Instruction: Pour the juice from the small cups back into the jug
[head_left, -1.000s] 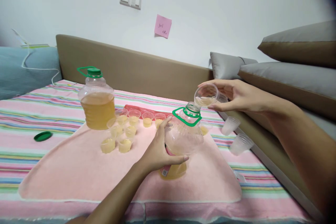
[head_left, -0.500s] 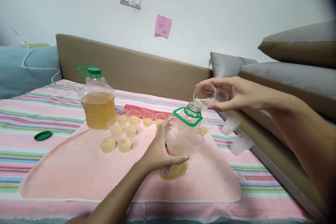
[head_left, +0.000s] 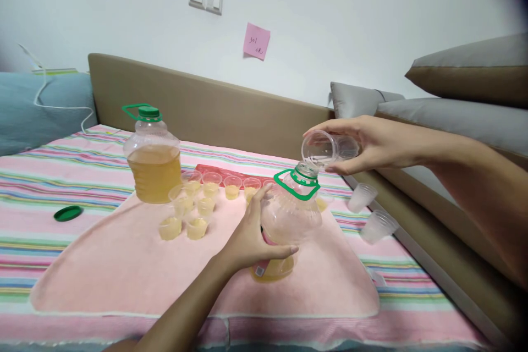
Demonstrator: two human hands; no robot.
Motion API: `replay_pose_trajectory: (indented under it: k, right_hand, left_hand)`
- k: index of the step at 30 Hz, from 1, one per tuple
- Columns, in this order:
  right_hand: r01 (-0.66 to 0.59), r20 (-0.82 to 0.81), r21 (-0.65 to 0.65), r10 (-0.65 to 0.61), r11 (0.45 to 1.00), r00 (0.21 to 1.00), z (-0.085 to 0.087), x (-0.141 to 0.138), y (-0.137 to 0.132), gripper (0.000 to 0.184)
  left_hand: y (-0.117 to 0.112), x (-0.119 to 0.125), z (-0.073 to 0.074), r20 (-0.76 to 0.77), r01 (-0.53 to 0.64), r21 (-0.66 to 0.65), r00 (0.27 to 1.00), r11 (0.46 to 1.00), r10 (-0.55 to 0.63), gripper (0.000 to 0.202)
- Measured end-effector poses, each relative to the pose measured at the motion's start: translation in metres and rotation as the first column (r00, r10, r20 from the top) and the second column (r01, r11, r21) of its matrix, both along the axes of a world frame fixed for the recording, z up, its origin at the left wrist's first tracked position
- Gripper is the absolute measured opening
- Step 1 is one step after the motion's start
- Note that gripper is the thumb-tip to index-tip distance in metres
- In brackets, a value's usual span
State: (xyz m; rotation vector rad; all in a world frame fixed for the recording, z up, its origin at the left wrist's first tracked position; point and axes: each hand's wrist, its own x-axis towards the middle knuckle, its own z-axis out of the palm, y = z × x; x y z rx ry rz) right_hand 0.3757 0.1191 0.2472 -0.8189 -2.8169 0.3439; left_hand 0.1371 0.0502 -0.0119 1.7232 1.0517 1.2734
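My left hand [head_left: 247,236] is wrapped round the body of an uncapped clear bottle [head_left: 289,220] with a green handle ring and a little yellow liquid at its bottom, standing on a pink towel [head_left: 124,269]. My right hand [head_left: 371,146] holds a small clear plastic cup [head_left: 325,149] tipped on its side, its rim over the bottle's mouth. Several small cups of yellow liquid [head_left: 198,203] stand left of the bottle.
A second, capped bottle [head_left: 152,157] half full of yellow liquid stands at the back left. A loose green cap [head_left: 68,213] lies on the striped cloth. Two empty cups [head_left: 371,212] lie on their sides at the right. Grey cushions [head_left: 454,115] flank the right edge.
My right hand has tilted the cup further over, from slanted to nearly horizontal, at the bottle's mouth. The left hand and bottle have barely moved.
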Motion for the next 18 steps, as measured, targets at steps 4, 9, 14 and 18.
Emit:
replay_pose_trajectory:
  k: [4, 9, 14, 18]
  right_hand:
    - [0.012, -0.007, 0.043, -0.011, 0.999, 1.000, 0.004, -0.004, -0.001, 0.056]
    - [0.048, -0.033, 0.023, -0.047, 0.999, 0.998, 0.009, -0.011, 0.004, 0.057]
    - [0.027, 0.064, 0.072, -0.032, 0.997, 0.997, 0.017, -0.021, 0.013, 0.048]
    - [0.015, 0.091, 0.065, -0.021, 0.998, 0.996, 0.024, -0.031, 0.020, 0.043]
  left_hand:
    - [-0.001, -0.001, 0.001, -0.025, -0.014, -0.006, 1.000, 1.000, 0.014, 0.134]
    - [0.003, -0.001, 0.002, -0.022, -0.004, 0.009, 1.000, 1.000, 0.004, 0.136]
    - [0.010, -0.002, 0.004, -0.046, -0.009, 0.014, 0.999, 1.000, 0.010, 0.136]
    - [0.013, -0.004, 0.005, -0.039, -0.001, 0.036, 0.999, 0.999, 0.003, 0.133]
